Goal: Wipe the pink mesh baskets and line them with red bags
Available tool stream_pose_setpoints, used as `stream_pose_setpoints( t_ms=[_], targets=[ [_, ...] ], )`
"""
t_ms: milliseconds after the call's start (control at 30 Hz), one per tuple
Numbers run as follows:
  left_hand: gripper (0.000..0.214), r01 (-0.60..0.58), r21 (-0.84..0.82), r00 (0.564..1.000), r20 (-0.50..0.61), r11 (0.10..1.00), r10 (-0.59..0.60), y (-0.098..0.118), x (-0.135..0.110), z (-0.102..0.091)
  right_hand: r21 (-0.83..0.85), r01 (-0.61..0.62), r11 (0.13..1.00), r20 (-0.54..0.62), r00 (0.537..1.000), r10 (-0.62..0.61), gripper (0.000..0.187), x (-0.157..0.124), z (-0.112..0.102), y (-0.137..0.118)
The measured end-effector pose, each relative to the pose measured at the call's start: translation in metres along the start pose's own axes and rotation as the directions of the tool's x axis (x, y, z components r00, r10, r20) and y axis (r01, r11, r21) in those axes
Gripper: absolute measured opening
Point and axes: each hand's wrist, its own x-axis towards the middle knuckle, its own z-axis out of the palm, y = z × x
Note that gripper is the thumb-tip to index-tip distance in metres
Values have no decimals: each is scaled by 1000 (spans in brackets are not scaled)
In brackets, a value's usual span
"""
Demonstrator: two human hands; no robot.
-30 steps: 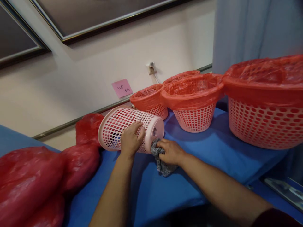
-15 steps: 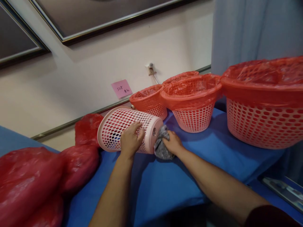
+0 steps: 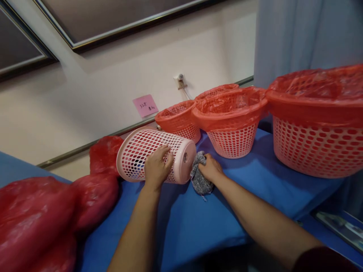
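Observation:
A pale pink perforated wastebasket [image 3: 138, 151] lies on its side, its mouth to the left and its solid base to the right. Across its near side rests my left hand [image 3: 156, 168], fingers curved over the holes and holding it. My right hand [image 3: 210, 168] grips a bunched grey cloth [image 3: 200, 177] just right of the base; a small gap shows between cloth and base. A small dark label [image 3: 185, 157] marks the base. My left palm and right fingertips are partly hidden.
Behind and right stand pink baskets lined with red plastic bags, one mid-size [image 3: 232, 139] and one large [image 3: 317, 147]. Filled red bags [image 3: 34, 211] lie at left. Blue cloth [image 3: 193, 226] covers the table. A pink note [image 3: 145, 106] and a socket [image 3: 180, 81] are on the wall.
My right hand and the grey cloth have moved slightly right, away from the wastebasket's base, showing more of it. My left hand and the wastebasket stay nearly in place.

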Motion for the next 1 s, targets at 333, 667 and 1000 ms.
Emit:
stream_pose_setpoints(
  t_ms=[333,667,1000],
  targets=[
    [36,16,7,1000,17,1000,-16,1,1,-1,36,89,995,180,979,-94,38,-7,14,3],
    [35,18,12,1000,18,1000,-19,2,0,-1,92,177,980,-15,984,-176,66,13,10,5],
    [36,16,22,999,29,1000,-16,3,0,-2,133,255,958,-157,960,-234,70,13,11,2]
  ],
)
